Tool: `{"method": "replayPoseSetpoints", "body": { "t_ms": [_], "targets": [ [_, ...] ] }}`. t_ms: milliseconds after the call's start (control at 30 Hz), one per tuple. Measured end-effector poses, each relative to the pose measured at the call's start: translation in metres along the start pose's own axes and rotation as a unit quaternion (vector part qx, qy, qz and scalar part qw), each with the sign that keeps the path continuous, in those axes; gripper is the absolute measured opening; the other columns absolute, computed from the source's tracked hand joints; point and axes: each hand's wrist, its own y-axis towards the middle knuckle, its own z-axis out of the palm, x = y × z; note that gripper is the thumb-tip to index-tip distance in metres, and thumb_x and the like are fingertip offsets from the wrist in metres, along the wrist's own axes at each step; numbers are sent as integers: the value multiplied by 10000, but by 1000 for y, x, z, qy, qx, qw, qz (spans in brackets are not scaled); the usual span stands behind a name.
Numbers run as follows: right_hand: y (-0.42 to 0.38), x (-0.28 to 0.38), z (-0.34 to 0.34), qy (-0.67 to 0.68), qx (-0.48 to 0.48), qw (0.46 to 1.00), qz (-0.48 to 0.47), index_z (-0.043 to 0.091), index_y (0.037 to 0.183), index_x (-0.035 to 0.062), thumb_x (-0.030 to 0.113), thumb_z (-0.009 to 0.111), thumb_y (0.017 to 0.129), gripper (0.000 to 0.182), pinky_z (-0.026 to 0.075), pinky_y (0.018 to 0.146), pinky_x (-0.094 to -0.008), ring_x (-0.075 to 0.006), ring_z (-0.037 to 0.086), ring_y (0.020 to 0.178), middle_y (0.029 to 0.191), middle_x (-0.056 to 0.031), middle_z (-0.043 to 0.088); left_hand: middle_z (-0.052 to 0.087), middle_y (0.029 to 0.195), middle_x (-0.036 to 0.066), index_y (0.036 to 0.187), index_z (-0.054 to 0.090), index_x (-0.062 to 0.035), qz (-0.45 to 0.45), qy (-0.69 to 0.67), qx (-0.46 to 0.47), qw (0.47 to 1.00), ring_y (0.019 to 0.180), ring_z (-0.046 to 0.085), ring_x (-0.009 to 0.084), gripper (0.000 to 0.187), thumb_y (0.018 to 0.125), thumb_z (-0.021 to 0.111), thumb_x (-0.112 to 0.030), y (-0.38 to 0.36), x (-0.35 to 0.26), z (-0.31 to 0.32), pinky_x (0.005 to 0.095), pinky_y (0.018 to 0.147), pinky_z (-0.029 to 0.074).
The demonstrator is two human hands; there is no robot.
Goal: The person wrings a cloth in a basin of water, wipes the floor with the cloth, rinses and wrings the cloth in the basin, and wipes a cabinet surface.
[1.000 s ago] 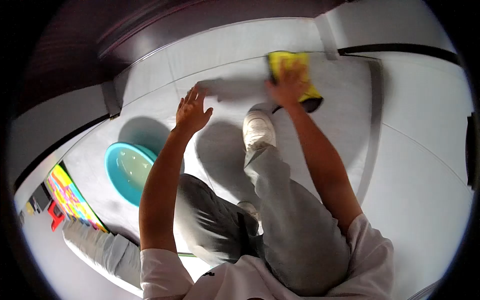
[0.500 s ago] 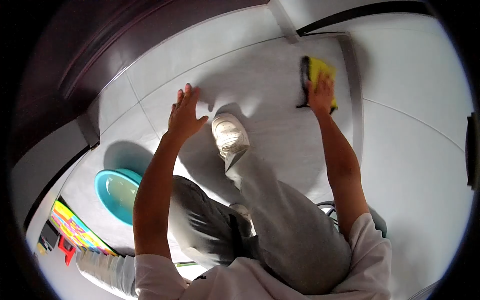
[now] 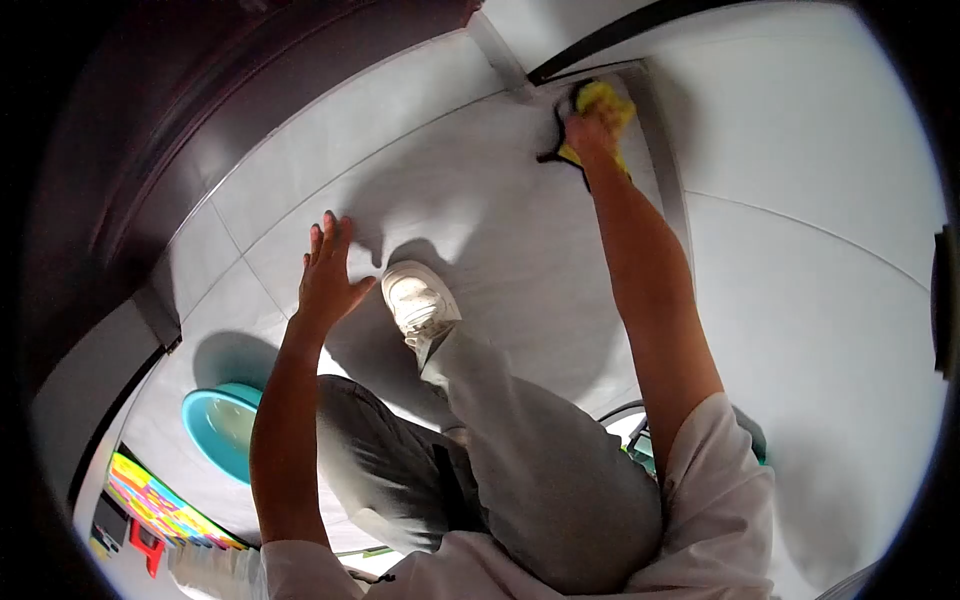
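Observation:
A yellow cloth with black edging lies crumpled on the pale grey floor tiles, near the far right strip. My right hand is on the cloth, arm stretched far forward; its fingers are blurred and partly lost in the folds. My left hand hovers over the floor with nothing in it, fingers spread and thumb out. Close to its thumb is a white shoe on my foot. The turquoise basin, holding cloudy liquid, stands left of my left forearm.
Dark brown panelling runs along the upper left. A grey strip borders the floor beside white tiles on the right. At lower left lie a multicoloured mat and a red object.
My right hand and the cloth have moved farther forward, and the cloth is more bunched up. The whole view has shifted; my left hand stays spread and off the cloth.

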Motion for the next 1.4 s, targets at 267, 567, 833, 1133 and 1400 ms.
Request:
{"method": "replayPoseSetpoints", "body": {
  "t_ms": [267,567,833,1133,1400],
  "targets": [
    [-33,-92,-9,124,-53,983,-127,131,1610,122,410,453,1039,716,188,1243,-449,-395,91,1534,1663,-207,96,-24,1689,134,1620,105,-177,15,-11,28,999,1538,23,425,1118,781,837,-282,3,9,4,663,1160,238],
    [-166,-333,116,98,-84,983,128,112,1590,4,484,425,1034,798,111,1237,-508,-439,88,1524,1648,-267,91,-43,1685,151,1619,85,-156,23,2,18,1000,1538,4,427,1138,776,839,-285,3,13,11,686,1146,235],
    [-181,-200,118,114,-183,883,418,281,1539,-17,462,456,986,752,384,1092,-560,-426,376,1408,1590,-269,280,-17,1684,162,1615,89,-132,22,34,6,999,1534,30,440,1094,811,811,-305,3,6,12,688,1130,272],
    [-159,30,74,94,-248,948,-175,395,1540,175,271,529,976,588,189,1210,-558,-396,234,1498,1609,-181,304,-20,1674,192,1617,83,-133,40,19,31,999,1533,3,431,1059,837,787,-261,11,19,8,558,1213,164],
    [-185,-107,65,49,-166,922,-345,388,1543,269,365,549,991,583,140,1229,-547,-322,227,1517,1645,-73,272,30,1651,270,1596,127,-33,126,43,18,991,1542,16,397,995,851,754,-236,15,34,11,457,1259,69]
  ]
}}
